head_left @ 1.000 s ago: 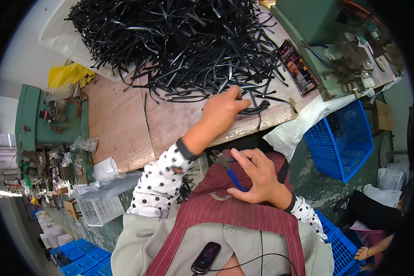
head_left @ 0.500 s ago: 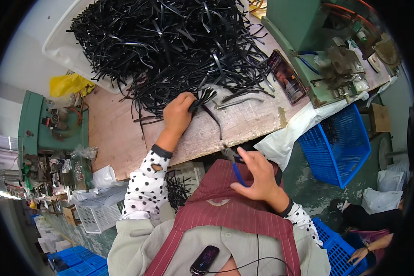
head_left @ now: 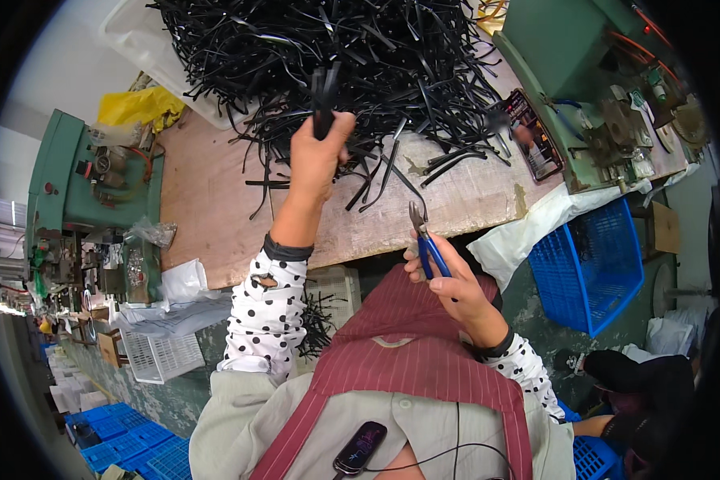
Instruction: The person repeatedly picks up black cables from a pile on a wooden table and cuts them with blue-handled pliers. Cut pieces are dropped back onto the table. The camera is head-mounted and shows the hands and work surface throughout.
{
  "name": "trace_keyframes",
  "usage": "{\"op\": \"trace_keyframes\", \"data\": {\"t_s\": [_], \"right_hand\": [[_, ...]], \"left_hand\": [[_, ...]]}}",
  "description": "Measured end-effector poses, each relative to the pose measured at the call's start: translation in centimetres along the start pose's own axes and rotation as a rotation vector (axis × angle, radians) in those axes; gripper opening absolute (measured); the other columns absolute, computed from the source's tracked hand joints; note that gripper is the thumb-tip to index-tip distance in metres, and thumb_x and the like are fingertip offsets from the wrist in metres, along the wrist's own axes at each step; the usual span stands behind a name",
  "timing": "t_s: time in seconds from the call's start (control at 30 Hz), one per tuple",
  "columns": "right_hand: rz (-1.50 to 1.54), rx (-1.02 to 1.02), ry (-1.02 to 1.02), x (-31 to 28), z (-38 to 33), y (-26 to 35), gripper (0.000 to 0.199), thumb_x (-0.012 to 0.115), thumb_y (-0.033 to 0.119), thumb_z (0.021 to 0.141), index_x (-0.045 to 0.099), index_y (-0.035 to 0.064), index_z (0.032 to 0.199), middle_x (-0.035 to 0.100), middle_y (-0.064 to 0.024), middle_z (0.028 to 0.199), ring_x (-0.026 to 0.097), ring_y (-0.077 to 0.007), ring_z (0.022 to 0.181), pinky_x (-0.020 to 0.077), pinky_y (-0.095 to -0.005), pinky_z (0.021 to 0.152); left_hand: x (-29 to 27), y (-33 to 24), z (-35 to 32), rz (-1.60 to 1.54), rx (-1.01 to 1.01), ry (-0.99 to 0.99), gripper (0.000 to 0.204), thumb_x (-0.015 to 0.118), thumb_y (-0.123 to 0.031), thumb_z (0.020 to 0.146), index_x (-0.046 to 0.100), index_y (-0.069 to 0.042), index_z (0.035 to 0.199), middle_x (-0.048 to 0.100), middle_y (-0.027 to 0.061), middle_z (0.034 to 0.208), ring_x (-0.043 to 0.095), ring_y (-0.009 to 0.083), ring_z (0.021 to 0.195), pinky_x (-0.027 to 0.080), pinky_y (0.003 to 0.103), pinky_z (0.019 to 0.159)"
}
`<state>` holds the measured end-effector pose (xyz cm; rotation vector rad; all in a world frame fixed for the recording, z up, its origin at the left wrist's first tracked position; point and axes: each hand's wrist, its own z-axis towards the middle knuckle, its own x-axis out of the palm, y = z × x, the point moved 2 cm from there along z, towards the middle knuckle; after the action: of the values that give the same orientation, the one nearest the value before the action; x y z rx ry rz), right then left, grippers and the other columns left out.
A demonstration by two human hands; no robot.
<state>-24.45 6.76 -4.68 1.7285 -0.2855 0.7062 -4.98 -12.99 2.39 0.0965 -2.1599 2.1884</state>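
My left hand [head_left: 316,160] grips a small bundle of black plastic strips [head_left: 324,108], raised over the front of a big tangled heap of similar strips [head_left: 296,48]. The bundle is partly blurred, with its upper ends sticking out above my fist. Near the table's front edge, my right hand [head_left: 464,284] is closed around blue-handled cutting pliers [head_left: 426,248], jaws pointing away from me. One loose strip [head_left: 408,188] ends right beside the jaws; whether they touch it, I cannot tell. Several more loose strips lie on the wooden table [head_left: 208,192] between my hands.
A white tray [head_left: 128,28] stands behind the heap. Green machines flank the table, one left [head_left: 60,184] and one right [head_left: 532,40]. A dark printed box [head_left: 546,160] sits by the right machine. Below is a blue crate [head_left: 588,296]; another person's arm [head_left: 592,426] shows lower right.
My left hand has lifted the bundle up and away from the tabletop, turning it upright. My right fingers have closed round the pliers, which now point upward. The view has shifted slightly.
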Motion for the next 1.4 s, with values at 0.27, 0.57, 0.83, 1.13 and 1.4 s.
{"op": "trace_keyframes", "data": {"t_s": [0.27, 0.57, 0.83, 1.13, 1.4], "right_hand": [[-0.171, 0.089, -0.008, 1.4, 0.4, -1.4, 0.084, 0.077, 0.02, 0.085, 0.03, 0.0037, 0.152, 0.054, -0.01, 0.119, 0.057, -0.0187, 0.109, 0.0467, -0.0357, 0.097], [-1.419, -0.492, 0.107, 7.3, 2.0, 2.5, 0.095, 0.082, 0.021, 0.064, 0.046, 0.0122, 0.151, 0.055, -0.0161, 0.111, 0.053, -0.0341, 0.1, 0.0422, -0.0448, 0.089], [-1.512, -0.506, 0.022, 8.7, 1.4, 2.7, 0.083, 0.078, 0.02, 0.069, 0.053, 0.0238, 0.148, 0.053, -0.0124, 0.109, 0.052, -0.0305, 0.094, 0.0378, -0.0437, 0.079], [-1.497, -0.472, 0.012, 9.0, 0.9, 2.4, 0.085, 0.079, 0.022, 0.069, 0.051, 0.0218, 0.149, 0.052, -0.0149, 0.11, 0.05, -0.0314, 0.092, 0.0383, -0.0439, 0.078], [-1.476, -0.409, 0.023, 8.7, 0.7, 2.2, 0.088, 0.081, 0.023, 0.069, 0.049, 0.0179, 0.151, 0.053, -0.0159, 0.105, 0.052, -0.0317, 0.087, 0.044, -0.0434, 0.071]], "left_hand": [[-6.9, 9.8, -7.9, 0.179, 0.033, -0.233, 0.024, 0.06, -0.029, 0.103, 0.058, -0.007, 0.094, 0.06, 0.0027, 0.074, 0.048, 0.0085, 0.055, 0.04, 0.024, 0.053], [-5.2, 3.7, -12.3, -0.861, -0.024, 0.27, 0.034, 0.046, -0.041, 0.108, 0.051, -0.009, 0.098, 0.054, 0.0048, 0.084, 0.043, 0.0086, 0.054, 0.04, 0.026, 0.052], [-5.1, 2.3, -13.2, -0.747, 0.179, 0.314, 0.04, 0.047, -0.05, 0.105, 0.05, -0.011, 0.093, 0.049, 0.001, 0.074, 0.038, 0.0066, 0.049, 0.037, 0.024, 0.049], [-4.6, 2.2, -13.6, -0.709, 0.269, 0.276, 0.04, 0.049, -0.049, 0.104, 0.05, -0.011, 0.093, 0.048, 0.0021, 0.074, 0.04, 0.0079, 0.051, 0.039, 0.024, 0.05], [-4.2, 2.1, -13.8, -0.625, 0.176, 0.23, 0.039, 0.048, -0.046, 0.106, 0.049, -0.009, 0.093, 0.049, 0.0031, 0.074, 0.04, 0.0078, 0.05, 0.038, 0.024, 0.048]]}}
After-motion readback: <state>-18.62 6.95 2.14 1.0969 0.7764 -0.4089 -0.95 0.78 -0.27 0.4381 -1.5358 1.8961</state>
